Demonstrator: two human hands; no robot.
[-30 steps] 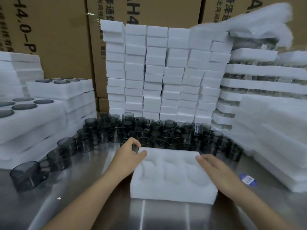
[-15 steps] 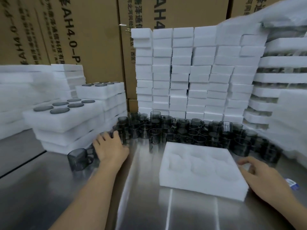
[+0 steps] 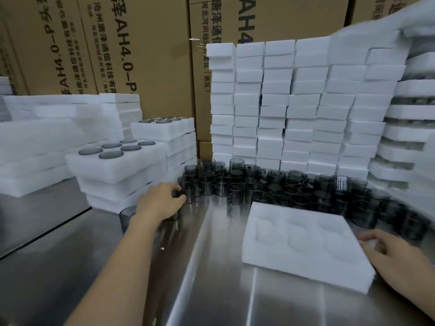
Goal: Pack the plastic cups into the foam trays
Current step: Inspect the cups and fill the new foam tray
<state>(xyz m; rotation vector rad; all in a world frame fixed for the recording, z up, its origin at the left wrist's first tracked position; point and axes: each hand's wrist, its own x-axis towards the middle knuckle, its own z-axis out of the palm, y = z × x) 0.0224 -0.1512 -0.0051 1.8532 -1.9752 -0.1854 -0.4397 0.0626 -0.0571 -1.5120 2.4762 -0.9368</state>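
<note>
A white foam tray (image 3: pixel 277 262) with empty round pockets lies on the steel table at the right. My right hand (image 3: pixel 397 257) rests on its right edge, fingers curled over the foam. Several smoky grey plastic cups (image 3: pixel 266 184) with handles stand in a crowd behind the tray. My left hand (image 3: pixel 161 201) reaches to the left end of that crowd and its fingers close round a grey cup (image 3: pixel 187 191). Another grey cup (image 3: pixel 126 216) stands just left of my left wrist.
Filled foam trays (image 3: pixel 117 161) with cup rims showing are stacked at the left. Tall columns of white foam blocks (image 3: pixel 294 102) rise behind the cups, more foam stacks (image 3: pixel 409 137) at the right. Cardboard boxes (image 3: pixel 141 55) form the back wall. The steel table (image 3: pixel 211 278) lies bare in front.
My left hand has moved from the tray's left corner out to the cups at the left and taken hold of one. My right hand has stayed by the tray's right edge.
</note>
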